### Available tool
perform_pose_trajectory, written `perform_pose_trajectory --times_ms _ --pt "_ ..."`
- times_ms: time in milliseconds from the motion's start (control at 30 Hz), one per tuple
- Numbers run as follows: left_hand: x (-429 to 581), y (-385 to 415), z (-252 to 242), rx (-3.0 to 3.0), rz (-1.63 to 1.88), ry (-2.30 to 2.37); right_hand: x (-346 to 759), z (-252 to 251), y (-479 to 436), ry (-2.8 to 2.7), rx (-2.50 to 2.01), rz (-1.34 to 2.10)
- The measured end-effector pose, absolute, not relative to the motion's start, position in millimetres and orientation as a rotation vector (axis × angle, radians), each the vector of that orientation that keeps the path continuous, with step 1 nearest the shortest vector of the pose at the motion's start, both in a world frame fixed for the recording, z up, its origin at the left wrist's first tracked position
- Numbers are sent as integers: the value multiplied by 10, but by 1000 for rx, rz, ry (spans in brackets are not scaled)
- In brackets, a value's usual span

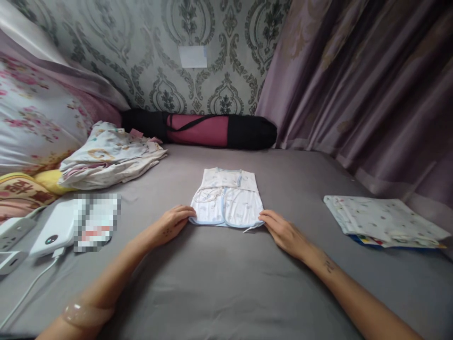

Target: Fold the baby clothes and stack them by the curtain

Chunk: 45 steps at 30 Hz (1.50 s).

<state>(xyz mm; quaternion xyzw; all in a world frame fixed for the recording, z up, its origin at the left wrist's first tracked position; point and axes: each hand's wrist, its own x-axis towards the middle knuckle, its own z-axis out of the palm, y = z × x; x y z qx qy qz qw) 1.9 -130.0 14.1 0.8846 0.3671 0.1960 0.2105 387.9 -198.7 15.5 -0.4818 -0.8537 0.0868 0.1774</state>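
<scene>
A small white baby garment with pale blue trim [226, 198] lies flat and folded in the middle of the grey bed sheet [212, 283]. My left hand [172, 223] rests at its lower left corner, fingers curled onto the hem. At the lower right corner my right hand [283, 230] touches the edge, fingers together and lying low on the sheet. Whether either hand pinches the fabric is unclear. A pale bangle [87, 314] sits on my left wrist.
A pile of unfolded printed clothes [109, 160] lies at the back left beside floral pillows [38, 123]. Folded printed cloth [382, 219] sits at the right. A rolled dark bag [212, 130] lies against the wall. White chargers and a cable [46, 233] are at the left.
</scene>
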Motion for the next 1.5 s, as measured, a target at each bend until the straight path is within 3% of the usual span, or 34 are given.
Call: perform_pose_trajectory --times_ms 300,600,767,1067,1233,1500 --pt "135 -1279 178 2354 596 1124 3836 117 -1897 -2240 -1300 464" --pt "118 -1097 28 2671 520 930 3792 209 -1749 -2541 -1275 122" --pt "88 -1040 106 2646 475 662 3858 217 -1665 -2639 -1077 358" --pt "107 -1127 472 2623 510 616 3912 612 -1769 -2559 -1138 516" --pt "128 -1481 614 2595 354 625 3968 655 -2115 -2546 -1132 622" --pt "77 -1787 428 2348 457 808 3942 656 -2375 -2318 -1336 873"
